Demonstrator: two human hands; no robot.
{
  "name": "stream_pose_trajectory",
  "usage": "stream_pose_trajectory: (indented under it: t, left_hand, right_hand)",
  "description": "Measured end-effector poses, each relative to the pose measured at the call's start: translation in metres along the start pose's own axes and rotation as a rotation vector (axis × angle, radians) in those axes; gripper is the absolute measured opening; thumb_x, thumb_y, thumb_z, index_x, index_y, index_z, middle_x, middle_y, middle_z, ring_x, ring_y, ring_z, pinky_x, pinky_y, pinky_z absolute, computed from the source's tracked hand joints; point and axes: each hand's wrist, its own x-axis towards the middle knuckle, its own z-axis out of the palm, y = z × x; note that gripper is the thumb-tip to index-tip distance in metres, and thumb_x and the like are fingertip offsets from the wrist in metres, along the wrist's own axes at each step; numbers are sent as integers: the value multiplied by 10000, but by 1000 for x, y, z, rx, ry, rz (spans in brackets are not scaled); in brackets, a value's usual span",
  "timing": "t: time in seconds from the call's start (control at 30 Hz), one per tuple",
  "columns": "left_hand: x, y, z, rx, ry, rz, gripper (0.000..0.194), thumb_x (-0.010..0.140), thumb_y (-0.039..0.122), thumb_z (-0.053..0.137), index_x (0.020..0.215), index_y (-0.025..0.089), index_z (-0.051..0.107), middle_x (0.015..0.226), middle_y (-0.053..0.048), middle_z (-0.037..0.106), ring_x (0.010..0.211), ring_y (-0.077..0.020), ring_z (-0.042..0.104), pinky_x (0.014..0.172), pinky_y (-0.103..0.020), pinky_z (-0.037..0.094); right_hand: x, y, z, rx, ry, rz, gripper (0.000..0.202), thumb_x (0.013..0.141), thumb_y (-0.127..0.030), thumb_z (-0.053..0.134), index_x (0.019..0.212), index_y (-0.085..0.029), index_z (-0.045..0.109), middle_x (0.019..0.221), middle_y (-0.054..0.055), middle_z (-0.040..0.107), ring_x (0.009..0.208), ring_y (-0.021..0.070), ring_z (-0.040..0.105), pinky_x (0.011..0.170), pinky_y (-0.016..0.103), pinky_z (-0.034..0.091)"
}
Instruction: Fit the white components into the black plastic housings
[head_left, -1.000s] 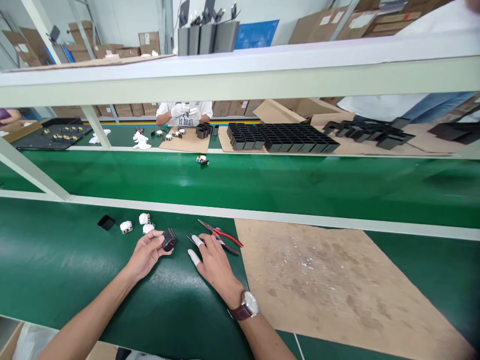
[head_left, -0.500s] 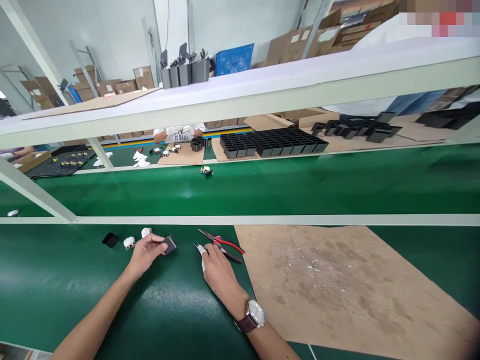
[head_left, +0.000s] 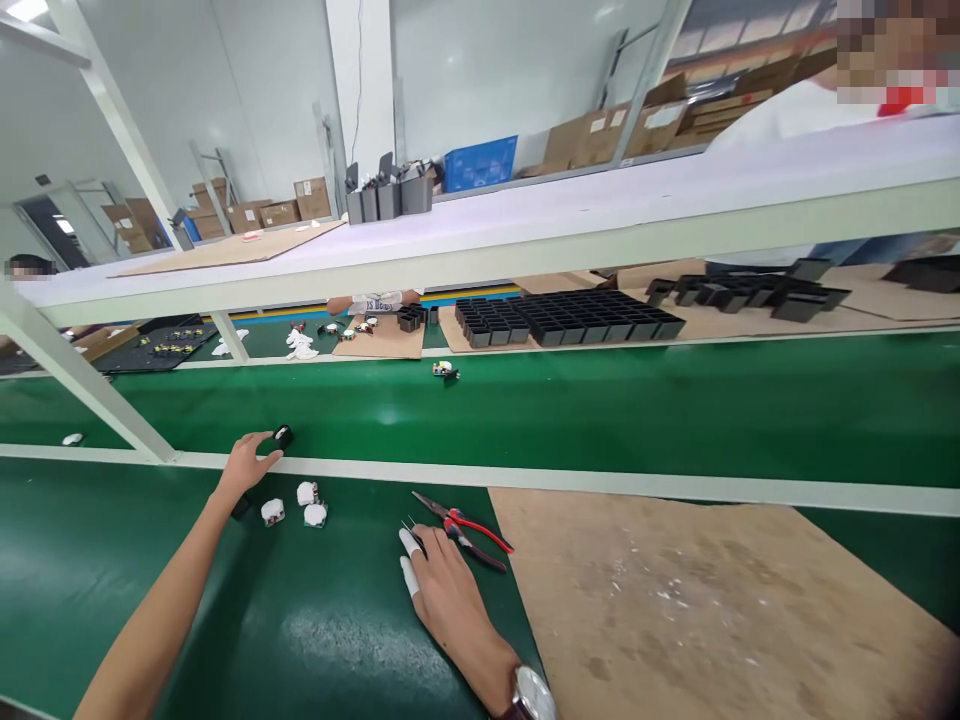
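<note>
My left hand reaches over the pale rail at left of centre in the frame, finger and thumb parted. The small black case sits right at their tips, over the near edge of the green belt — I cannot tell whether they grip it. My right hand lies palm down on the green surface, lower centre, fingers curled round thin tweezers whose tips poke out ahead; white covers sheathe my thumb and forefinger. Just beyond those fingers lie red-and-black pliers, jaws towards the upper left of the frame. Three white-topped parts sit close together between my hands, nearer the left one. Stained cardboard fills the lower right, and rows of black boxes stand across the belt — upper centre to right.
</note>
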Motion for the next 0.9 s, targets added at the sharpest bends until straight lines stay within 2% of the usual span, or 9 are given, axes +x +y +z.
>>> stream_pose_trajectory:
  t: [0.07, 0.17, 0.27, 0.33, 0.4, 0.47, 0.63, 0.77, 0.9]
  left_hand:
    - [-24, -15, -14, 27, -25, 6, 599, 767, 533, 763, 1249, 181, 705, 1391, -167, 686, 1378, -389, 560, 1195, -507, 403]
    - [-66, -41, -35, 75, -107, -33, 738, 719, 606, 778, 1318, 185, 685, 1412, -170, 673, 1353, -416, 580, 1139, -519, 464]
    - [-108, -59, -48, 59, -196, -93, 683, 799, 575, 677, 1375, 209, 655, 1279, -126, 739, 1087, -354, 726, 925, -441, 592]
    - [-130, -58, -52, 22, -196, -116, 611, 837, 528, 622, 1358, 211, 659, 1143, -97, 772, 836, -284, 745, 803, -402, 609]
    - [-145, -46, -52, -10, -149, -106, 561, 840, 511, 630, 1311, 210, 673, 1101, -86, 773, 751, -251, 723, 764, -386, 608]
    - [-153, -25, -49, -59, -99, -67, 518, 841, 497, 656, 1277, 219, 676, 1123, -80, 768, 801, -248, 729, 758, -364, 607]
    - [-158, 36, -31, -172, -108, 110, 422, 897, 348, 621, 1302, 230, 635, 1138, -68, 742, 896, -224, 714, 756, -324, 583]
    - [-161, 50, -18, -187, -186, 194, 488, 921, 287, 607, 1407, 253, 578, 1188, -80, 709, 859, -203, 684, 750, -324, 581]
    - [-171, 47, -6, -199, -309, 224, 480, 946, 360, 666, 1413, 282, 583, 1230, -73, 700, 827, -194, 671, 779, -339, 590]
  right_hand:
    - [1, -3, -2, 35, 23, -15, 295, 982, -74, 501, 1215, -143, 669, 1193, 161, 665, 1021, 303, 636, 839, 455, 593]
    - [2, -9, -4, 106, 33, -33, 285, 1011, -103, 501, 1251, -149, 649, 1215, 162, 666, 1050, 302, 640, 848, 456, 600]
    - [8, -20, -3, 164, -8, -66, 313, 1007, -104, 508, 1293, -146, 628, 1256, 162, 663, 1096, 303, 641, 907, 468, 602]
    - [17, -31, 1, 194, -57, -114, 356, 983, -96, 536, 1329, -137, 614, 1307, 165, 653, 1160, 309, 629, 977, 473, 588]
    - [34, -45, 9, 217, -114, -165, 408, 958, -102, 582, 1365, -130, 602, 1368, 173, 632, 1233, 319, 605, 1037, 476, 564]
    - [55, -59, 20, 231, -178, -189, 407, 951, -132, 625, 1359, -131, 617, 1418, 183, 606, 1272, 326, 589, 1061, 477, 547]
    - [99, -86, 47, 236, -330, -158, 205, 992, -221, 626, 1158, -147, 720, 1389, 193, 612, 1187, 329, 623, 989, 479, 561]
    - [87, -75, 41, 235, -369, -175, 209, 963, -104, 572, 1100, -151, 724, 1199, 168, 681, 1096, 319, 647, 944, 487, 572]
    - [51, -39, 14, 307, -407, -179, 455, 851, 47, 517, 1229, -159, 665, 1396, 144, 636, 1273, 282, 609, 1084, 447, 533]
